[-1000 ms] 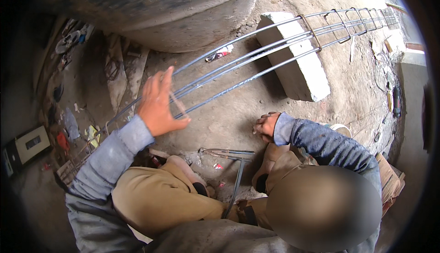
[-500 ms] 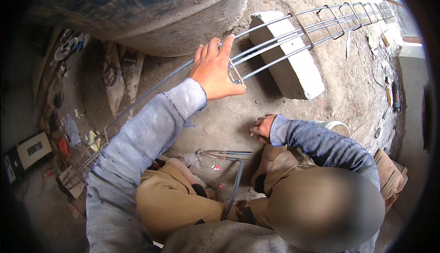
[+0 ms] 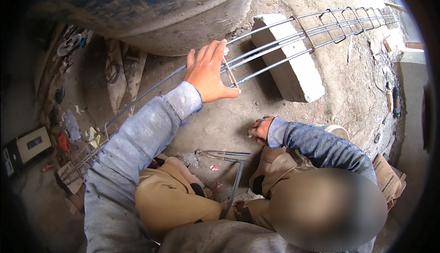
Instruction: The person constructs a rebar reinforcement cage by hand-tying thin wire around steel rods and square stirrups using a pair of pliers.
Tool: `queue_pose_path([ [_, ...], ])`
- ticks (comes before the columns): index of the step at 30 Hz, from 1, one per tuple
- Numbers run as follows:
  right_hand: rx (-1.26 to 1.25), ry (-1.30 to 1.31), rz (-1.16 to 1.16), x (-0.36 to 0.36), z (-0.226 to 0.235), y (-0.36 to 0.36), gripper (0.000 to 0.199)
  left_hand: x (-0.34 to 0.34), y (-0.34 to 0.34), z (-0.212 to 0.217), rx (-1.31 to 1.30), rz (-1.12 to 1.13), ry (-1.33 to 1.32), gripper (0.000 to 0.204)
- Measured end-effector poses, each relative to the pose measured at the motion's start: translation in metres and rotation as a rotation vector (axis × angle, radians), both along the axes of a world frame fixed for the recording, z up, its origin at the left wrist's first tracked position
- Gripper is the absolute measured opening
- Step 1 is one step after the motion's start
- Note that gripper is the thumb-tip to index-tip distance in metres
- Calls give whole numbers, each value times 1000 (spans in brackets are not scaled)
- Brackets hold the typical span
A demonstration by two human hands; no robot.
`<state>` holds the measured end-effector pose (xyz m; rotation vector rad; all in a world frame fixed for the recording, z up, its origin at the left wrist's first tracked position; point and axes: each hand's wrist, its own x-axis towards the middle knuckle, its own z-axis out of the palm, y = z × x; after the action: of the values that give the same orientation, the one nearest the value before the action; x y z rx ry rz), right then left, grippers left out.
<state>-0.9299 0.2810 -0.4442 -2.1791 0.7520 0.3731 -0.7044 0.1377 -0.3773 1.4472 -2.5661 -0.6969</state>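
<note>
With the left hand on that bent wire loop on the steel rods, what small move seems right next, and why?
Probably close the left hand on the loop and straighten it: it sits slanted across the rods, while the loops farther along stand squarer. The right hand rests low, apart.

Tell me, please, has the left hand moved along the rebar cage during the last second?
Yes. The left hand has slid along the rebar cage toward the concrete block; its fingers now rest on a stirrup much nearer the block.

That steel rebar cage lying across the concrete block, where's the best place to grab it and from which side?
Probably from above, gripping one long bar of the rebar cage between stirrups, near where the left hand rests. The concrete block lifts the bars off the ground, leaving room for fingers underneath.
</note>
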Motion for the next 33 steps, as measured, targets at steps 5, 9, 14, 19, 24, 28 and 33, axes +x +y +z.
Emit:
queue_pose_path([
  [5, 38, 22, -8, 0, -1, 6, 33, -1, 3, -1, -13, 24, -39, 118],
  [9, 32, 68, 20, 2, -1, 8, 34, 0, 4, 0, -10, 22, -57, 119],
  [14, 17, 42, 36, 2, 0, 7, 34, 1, 5, -2, -20, 30, -124, 120],
  [19, 39, 49, 32, 3, -1, 7, 32, 1, 5, -2, -7, 30, -96, 120],
  [24, 33, 41, 43, 3, -5, 9, 32, -1, 4, 1, -7, 42, -62, 119],
  [28, 101, 135, 67, 3, -5, 7, 38, -12, 0, -1, -30, 18, -31, 118],
  [33, 138, 189, 65, 4, -8, 8, 38, -23, -2, 3, -42, 22, -29, 118],
])
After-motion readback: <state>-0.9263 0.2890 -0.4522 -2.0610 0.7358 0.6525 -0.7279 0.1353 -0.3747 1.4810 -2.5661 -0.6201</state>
